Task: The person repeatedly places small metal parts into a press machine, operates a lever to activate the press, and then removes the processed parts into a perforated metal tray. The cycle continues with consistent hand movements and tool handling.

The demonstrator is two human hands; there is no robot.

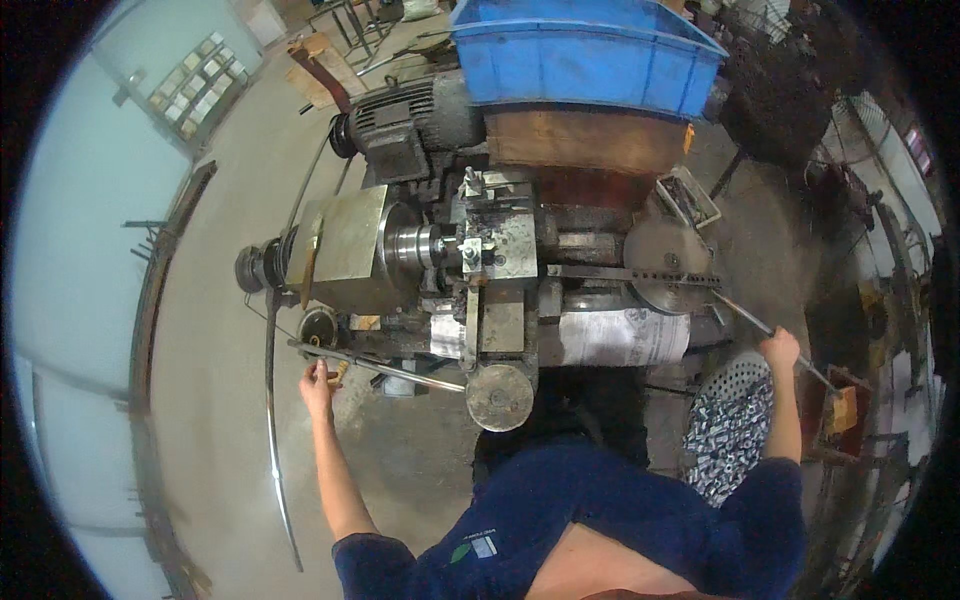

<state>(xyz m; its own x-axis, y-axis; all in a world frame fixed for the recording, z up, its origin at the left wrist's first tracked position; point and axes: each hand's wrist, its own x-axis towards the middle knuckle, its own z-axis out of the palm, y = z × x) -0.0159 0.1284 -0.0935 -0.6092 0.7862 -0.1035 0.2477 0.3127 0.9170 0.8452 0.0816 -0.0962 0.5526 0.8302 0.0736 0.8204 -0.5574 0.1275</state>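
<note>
A small lathe-like machine stands in front of me, with a metal spindle chuck [412,247] at its left and a tool block [512,245] in the middle. My right hand [780,347] is wrapped round a long metal lever [742,312], which slopes down from a perforated flat bar [640,273] by a round metal disc [668,262]. Over on the left, my left hand [318,388] has its fingers drawn together beside a small yellowish piece [340,372]; what it holds is too small to name. Just above that hand runs another metal rod [415,377].
A perforated basket [742,380] full of small metal parts stands below my right arm. Behind the machine are a blue crate [590,62] on a wooden box [580,137] and an electric motor [415,115]. A small cup [319,327] sits near my left hand.
</note>
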